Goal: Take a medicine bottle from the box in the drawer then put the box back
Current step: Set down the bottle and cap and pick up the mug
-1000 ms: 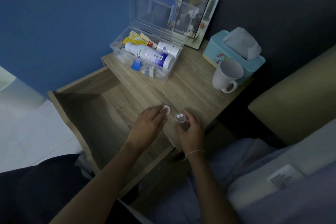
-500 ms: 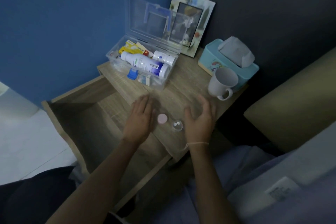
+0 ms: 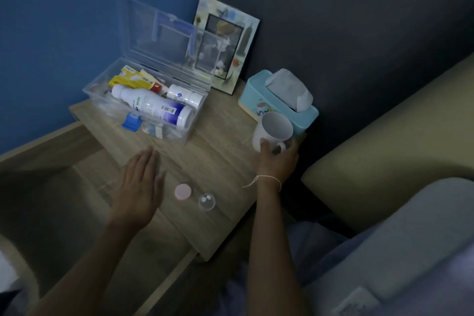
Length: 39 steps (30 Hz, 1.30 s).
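Wooden nightstand (image 3: 225, 161), drawer (image 3: 64, 200) open. Near edge — small clear bottle (image 3: 206, 202), uncapped, pink cap (image 3: 183, 191) beside. Left hand (image 3: 139, 187) flat, empty. Right hand (image 3: 278, 159) grips mug (image 3: 273, 131). Beyond — box (image 3: 151, 108), lid up; blue wall.

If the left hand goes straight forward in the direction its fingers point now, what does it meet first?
Probably the clear plastic medicine box, near its blue latch. The left hand is open, and only bare tabletop lies between; its height is unclear.
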Tool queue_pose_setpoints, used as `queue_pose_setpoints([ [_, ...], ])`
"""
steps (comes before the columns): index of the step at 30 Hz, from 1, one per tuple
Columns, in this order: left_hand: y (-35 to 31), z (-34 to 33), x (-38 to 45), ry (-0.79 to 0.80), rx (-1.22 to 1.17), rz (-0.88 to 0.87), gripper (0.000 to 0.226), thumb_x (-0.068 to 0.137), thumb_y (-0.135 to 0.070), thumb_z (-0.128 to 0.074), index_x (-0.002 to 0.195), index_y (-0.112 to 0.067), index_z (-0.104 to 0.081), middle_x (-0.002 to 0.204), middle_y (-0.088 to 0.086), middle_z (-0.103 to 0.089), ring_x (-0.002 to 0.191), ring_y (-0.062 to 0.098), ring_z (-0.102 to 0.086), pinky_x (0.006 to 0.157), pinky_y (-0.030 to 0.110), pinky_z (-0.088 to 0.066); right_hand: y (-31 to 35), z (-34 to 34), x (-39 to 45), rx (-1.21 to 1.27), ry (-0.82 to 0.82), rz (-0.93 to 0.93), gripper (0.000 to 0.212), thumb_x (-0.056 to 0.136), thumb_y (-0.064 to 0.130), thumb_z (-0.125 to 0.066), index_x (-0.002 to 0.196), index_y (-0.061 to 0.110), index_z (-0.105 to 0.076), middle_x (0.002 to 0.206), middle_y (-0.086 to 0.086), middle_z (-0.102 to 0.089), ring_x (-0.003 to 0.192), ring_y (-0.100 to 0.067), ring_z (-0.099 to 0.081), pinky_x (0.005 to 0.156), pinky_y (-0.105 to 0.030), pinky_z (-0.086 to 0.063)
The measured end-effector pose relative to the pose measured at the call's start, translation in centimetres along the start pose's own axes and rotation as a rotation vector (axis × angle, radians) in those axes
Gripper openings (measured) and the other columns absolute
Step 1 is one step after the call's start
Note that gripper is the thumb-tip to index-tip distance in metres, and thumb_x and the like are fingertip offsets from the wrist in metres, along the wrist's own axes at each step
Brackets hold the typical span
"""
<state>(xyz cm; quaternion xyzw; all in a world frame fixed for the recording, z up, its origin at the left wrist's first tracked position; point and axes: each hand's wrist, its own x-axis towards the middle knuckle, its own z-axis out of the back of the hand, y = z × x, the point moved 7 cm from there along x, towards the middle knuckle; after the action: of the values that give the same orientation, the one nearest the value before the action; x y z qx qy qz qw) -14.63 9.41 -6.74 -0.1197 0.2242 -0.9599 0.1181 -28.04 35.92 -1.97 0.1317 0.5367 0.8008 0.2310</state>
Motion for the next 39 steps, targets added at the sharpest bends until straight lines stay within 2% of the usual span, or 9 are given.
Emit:
queue_pose_setpoints([
  [3,-0.1,-0.1,0.0,0.01,0.017,-0.003,0.06,0.095,-0.037,-0.026,0.136,0.003,-0.044,0.144,0.025,-0.042,0.135,0.038,-0.038,0.114,0.049,-0.025,-1.5,-0.8,0.5,0.124,0.026,-0.087,0.069,0.075,0.025,-0.078,0.135,0.016,-0.045,0.13,-0.007,-0.061,0.115,-0.023,-0.06,0.086,-0.024,-0.04],
  [5,0.1,-0.2,0.0,0.019,0.019,0.008,0.06,0.095,-0.038,-0.025,0.137,0.001,-0.043,0.146,0.023,-0.041,0.136,0.037,-0.037,0.114,0.049,-0.025,-2.0,-1.8,0.5,0.172,0.067,-0.099,0.075,0.073,0.025,-0.08,0.137,0.017,-0.043,0.134,-0.005,-0.059,0.12,-0.023,-0.057,0.09,-0.025,-0.04],
  [10,0.2,-0.1,0.0,0.021,0.026,0.012,0.056,0.095,-0.034,-0.028,0.136,0.001,-0.044,0.145,0.023,-0.042,0.135,0.037,-0.039,0.114,0.05,-0.028,-2.7,-4.0,-0.2,0.388,0.196,-0.223,0.082,0.06,0.025,-0.086,0.131,0.035,-0.044,0.124,0.012,-0.053,0.123,-0.021,-0.053,0.102,-0.054,-0.047],
  [13,0.3,-0.2,0.0,0.056,0.022,0.018,0.06,0.095,-0.038,-0.023,0.14,-0.001,-0.039,0.148,0.022,-0.037,0.139,0.035,-0.033,0.117,0.047,-0.022,-2.4,-4.4,-0.8,0.451,0.249,-0.231,0.073,0.055,0.024,-0.086,0.117,0.04,-0.052,0.108,0.021,-0.055,0.119,-0.021,-0.055,0.101,-0.055,-0.048],
  [21,0.6,-0.4,0.1,0.092,0.059,0.025,0.06,0.096,-0.038,-0.02,0.142,-0.003,-0.035,0.15,0.02,-0.036,0.14,0.033,-0.031,0.118,0.047,-0.022,-2.8,-3.4,-5.7,0.439,0.295,-0.173,0.079,0.054,0.02,-0.086,0.128,0.02,-0.056,0.127,-0.005,-0.061,0.115,-0.025,-0.06,0.097,-0.055,-0.05],
  [26,0.6,-0.3,0.0,0.096,0.04,0.035,0.061,0.095,-0.039,-0.019,0.142,-0.004,-0.036,0.15,0.019,-0.035,0.141,0.033,-0.03,0.118,0.046,-0.02,-3.3,-2.9,-8.6,0.385,0.401,-0.149,0.088,0.053,0.023,-0.087,0.133,0.02,-0.051,0.131,-0.007,-0.061,0.118,-0.027,-0.06,0.098,-0.054,-0.05],
  [32,0.4,-0.2,0.0,0.093,0.035,0.031,0.063,0.095,-0.04,-0.017,0.143,-0.004,-0.034,0.152,0.018,-0.032,0.143,0.031,-0.027,0.119,0.044,-0.017,-3.5,-2.3,-9.6,0.242,0.48,-0.038,0.073,0.065,0.01,-0.085,0.131,0.015,-0.055,0.122,-0.005,-0.068,0.11,-0.015,-0.066,0.094,-0.037,-0.056],
  [36,0.3,-0.1,0.0,0.086,0.039,0.026,0.061,0.095,-0.039,-0.018,0.142,-0.004,-0.035,0.151,0.018,-0.033,0.142,0.031,-0.029,0.119,0.046,-0.02,-3.3,-1.5,-9.6,0.106,0.473,0.027,0.058,0.067,0.014,-0.085,0.12,0.015,-0.063,0.111,-0.002,-0.073,0.104,-0.014,-0.067,0.093,-0.037,-0.055],
  [39,0.4,-0.2,-0.1,0.086,0.025,0.028,0.062,0.095,-0.039,-0.018,0.142,-0.003,-0.035,0.152,0.018,-0.033,0.142,0.031,-0.028,0.118,0.047,-0.021,-2.8,-0.9,-9.8,0.018,0.42,0.113,0.051,0.069,0.017,-0.084,0.117,0.015,-0.065,0.107,0.002,-0.073,0.1,-0.008,-0.067,0.087,-0.027,-0.055],
])
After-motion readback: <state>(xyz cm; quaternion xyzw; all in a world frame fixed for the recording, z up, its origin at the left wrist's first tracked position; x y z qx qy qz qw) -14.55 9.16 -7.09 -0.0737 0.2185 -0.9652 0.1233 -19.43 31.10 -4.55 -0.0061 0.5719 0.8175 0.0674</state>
